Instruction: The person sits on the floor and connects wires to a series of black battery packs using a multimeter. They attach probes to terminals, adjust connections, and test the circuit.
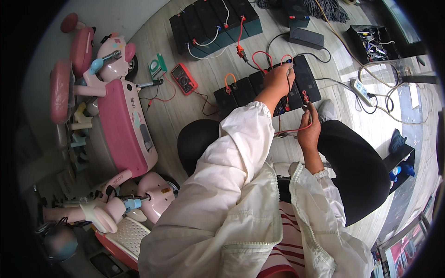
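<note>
"Looking through the head view, what are you seeing around the hands?"

"A row of black, box-shaped batteries (256, 82) is lying ahead of the person, its long axis running roughly left to right. The bare left hand (279, 81) is poising itself over the row's right half, back of the hand facing up, its forearm slanting in from the near side."

"Which hand is lying nearer the row's right end?"

"The bare right hand (309, 129). It is pointing its fingertips away from the person, by the row's near edge, and a red, looped wire end (305, 96) is showing just beyond them."

"How are the grips standing?"

"The right fingers are pinching narrowly, seemingly on a thin red wire (296, 129) curving leftward along the row's near side. The left fingers are sitting close together; what they are holding, if anything, I cannot tell."
</note>
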